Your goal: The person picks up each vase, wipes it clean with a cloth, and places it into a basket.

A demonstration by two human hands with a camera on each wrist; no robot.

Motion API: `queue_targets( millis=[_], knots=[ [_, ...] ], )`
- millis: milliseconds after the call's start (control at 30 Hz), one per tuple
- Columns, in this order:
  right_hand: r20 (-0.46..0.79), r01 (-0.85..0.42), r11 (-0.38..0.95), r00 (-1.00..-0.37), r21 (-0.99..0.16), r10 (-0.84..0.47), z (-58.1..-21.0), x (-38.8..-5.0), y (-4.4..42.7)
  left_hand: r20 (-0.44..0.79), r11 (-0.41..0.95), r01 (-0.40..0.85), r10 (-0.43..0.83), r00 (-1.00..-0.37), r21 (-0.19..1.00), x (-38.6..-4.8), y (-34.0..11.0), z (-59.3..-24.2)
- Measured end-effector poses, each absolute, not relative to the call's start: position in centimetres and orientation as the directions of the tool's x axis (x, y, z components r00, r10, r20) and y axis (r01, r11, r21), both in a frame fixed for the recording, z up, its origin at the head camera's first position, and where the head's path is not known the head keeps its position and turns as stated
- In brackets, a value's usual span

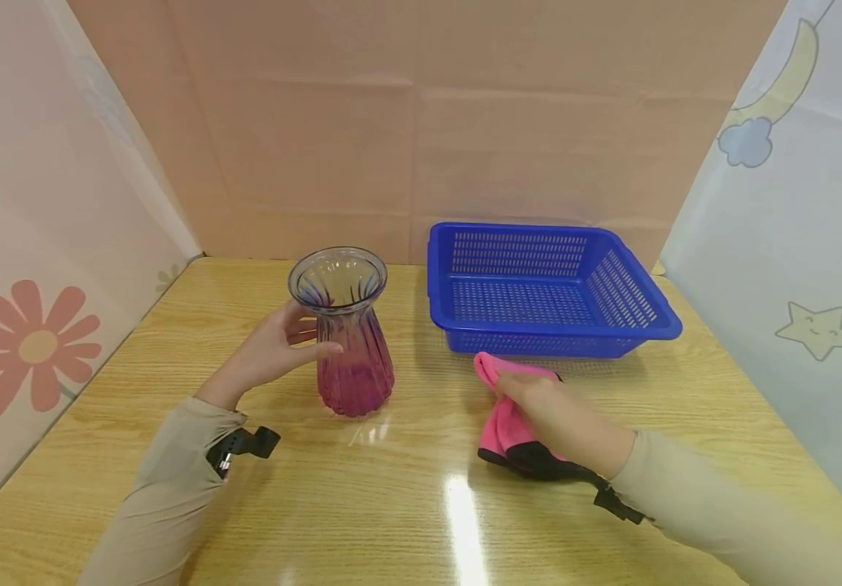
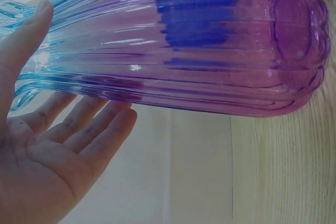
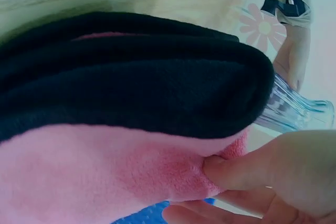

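Note:
A ribbed glass vase (image 1: 357, 358), clear bluish at its flared rim and pink-purple below, stands upright on the table. My left hand (image 1: 274, 350) holds it from the left below the rim, thumb in front and fingers passing behind. In the left wrist view the palm stays apart from the glass of the vase (image 2: 210, 51). My right hand (image 1: 563, 411) pinches a folded pink cloth (image 1: 506, 427) with black edging, just in front of the basket. Thumb and fingers grip the pink part of the cloth (image 3: 131, 166) in the right wrist view.
A blue plastic basket (image 1: 538, 346) with slotted walls stands at the back right of the wooden table (image 1: 362, 505). A peach-coloured sheet (image 1: 421, 130) rises behind the table. Printed sheets hang at the left (image 1: 18, 203) and right (image 1: 817, 244) sides.

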State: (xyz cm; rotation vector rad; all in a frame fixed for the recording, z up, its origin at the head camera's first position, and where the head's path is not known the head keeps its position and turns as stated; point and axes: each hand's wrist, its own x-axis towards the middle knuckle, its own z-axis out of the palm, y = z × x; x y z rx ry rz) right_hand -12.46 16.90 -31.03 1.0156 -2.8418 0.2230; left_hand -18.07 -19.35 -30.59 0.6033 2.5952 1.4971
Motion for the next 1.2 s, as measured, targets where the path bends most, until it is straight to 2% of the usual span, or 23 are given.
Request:
queue_targets(
  millis=[233, 467, 733, 1000, 1200],
  knots=[
    [0.171, -0.677, 0.734, -0.731, -0.060, -0.660, -32.4, -12.8, 15.9, 0.108, 0.459, 0.281, 0.367, -0.924, 0.843, -18.0, -19.4, -30.6],
    [0.133, -0.659, 0.750, -0.749, -0.055, -0.649, -33.5, -12.7, 15.2, 0.097, 0.461, 0.267, 0.361, -0.928, 0.846, -18.0, -19.4, -30.6],
    [0.077, -0.695, 0.716, -0.719, -0.071, -0.690, -34.5, -12.7, 14.7, 0.080, 0.467, 0.248, 0.350, -0.933, 0.848, -17.9, -19.4, -30.6],
    [0.013, -0.677, 0.726, -0.732, -0.124, -0.681, -34.6, -13.0, 14.2, 0.087, 0.466, 0.259, 0.359, -0.929, 0.846, -17.9, -19.3, -30.6],
    [-0.022, -0.679, 0.727, -0.729, -0.101, -0.684, -34.9, -13.3, 14.0, 0.089, 0.461, 0.259, 0.358, -0.930, 0.849, -17.9, -19.3, -30.7]
  ],
)
